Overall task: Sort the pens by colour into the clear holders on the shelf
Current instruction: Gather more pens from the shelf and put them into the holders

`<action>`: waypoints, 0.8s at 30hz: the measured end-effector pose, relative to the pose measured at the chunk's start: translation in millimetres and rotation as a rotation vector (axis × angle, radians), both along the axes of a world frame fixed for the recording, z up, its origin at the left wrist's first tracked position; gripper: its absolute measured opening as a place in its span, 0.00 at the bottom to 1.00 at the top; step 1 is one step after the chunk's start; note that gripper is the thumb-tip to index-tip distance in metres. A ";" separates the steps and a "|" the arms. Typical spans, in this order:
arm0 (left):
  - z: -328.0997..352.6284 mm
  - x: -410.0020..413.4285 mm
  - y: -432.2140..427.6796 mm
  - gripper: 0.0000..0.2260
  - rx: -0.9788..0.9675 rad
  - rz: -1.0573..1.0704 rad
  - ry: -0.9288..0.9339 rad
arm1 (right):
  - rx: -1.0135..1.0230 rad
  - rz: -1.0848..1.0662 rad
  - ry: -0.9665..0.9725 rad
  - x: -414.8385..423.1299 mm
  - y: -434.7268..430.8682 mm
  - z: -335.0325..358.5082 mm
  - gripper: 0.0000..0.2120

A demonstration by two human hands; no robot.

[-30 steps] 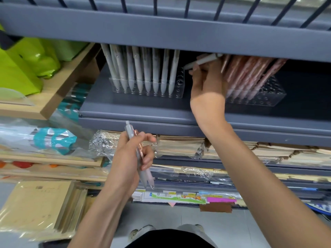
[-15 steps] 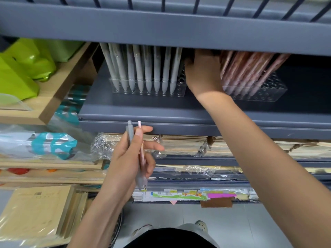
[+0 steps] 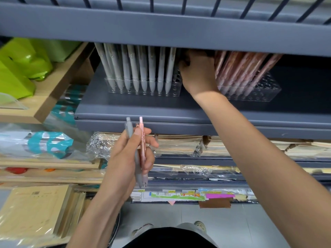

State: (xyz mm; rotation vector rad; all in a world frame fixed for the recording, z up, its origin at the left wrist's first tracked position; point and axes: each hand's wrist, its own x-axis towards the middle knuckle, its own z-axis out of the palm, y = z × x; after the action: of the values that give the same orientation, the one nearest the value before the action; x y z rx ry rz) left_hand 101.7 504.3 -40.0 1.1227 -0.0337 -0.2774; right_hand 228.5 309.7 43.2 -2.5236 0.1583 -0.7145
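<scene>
Lower middle, the left hand point(image 3: 129, 158) has a grey pen point(image 3: 130, 129) and a pink pen point(image 3: 142, 133) in its grip. Above, grey pens point(image 3: 143, 72) stand in a clear holder point(image 3: 176, 86). Right of it, the right hand point(image 3: 197, 74) reaches in; I cannot tell its grip. Then pink pens point(image 3: 247, 68) lean in a second holder point(image 3: 265, 90).

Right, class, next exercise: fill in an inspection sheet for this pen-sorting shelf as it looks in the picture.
Surface: grey shelf, bearing two clear holders.
Job's things: grey pens standing in left holder; pink pens leaning in right holder; loose grey pen and loose pink pen in hand.
Clutter: wrapped paper stacks below; green bags at left.
Hands: left hand grips both loose pens; right hand reaches between the holders, fingers hidden.
Cables: nothing seen.
Surroundings: upper shelf overhead; floor below.
</scene>
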 end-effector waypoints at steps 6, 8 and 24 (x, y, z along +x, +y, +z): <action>4.8 -5.2 -7.9 0.13 0.115 0.004 -0.013 | 0.039 -0.032 0.080 -9.4 -0.5 1.3 0.14; 4.7 -4.8 -10.1 0.14 0.129 0.021 -0.030 | 0.136 -0.030 0.085 -20.3 -2.1 1.5 0.15; 10.9 -11.7 -48.7 0.11 0.097 -0.058 -0.091 | 0.628 0.714 0.355 -122.2 -26.2 -15.6 0.01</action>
State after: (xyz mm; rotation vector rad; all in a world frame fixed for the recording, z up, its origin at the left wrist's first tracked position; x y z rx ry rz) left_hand 90.0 455.6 -29.1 1.2314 -0.1346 -0.2824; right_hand 106.3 283.5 27.6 -1.8692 -0.3373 0.0762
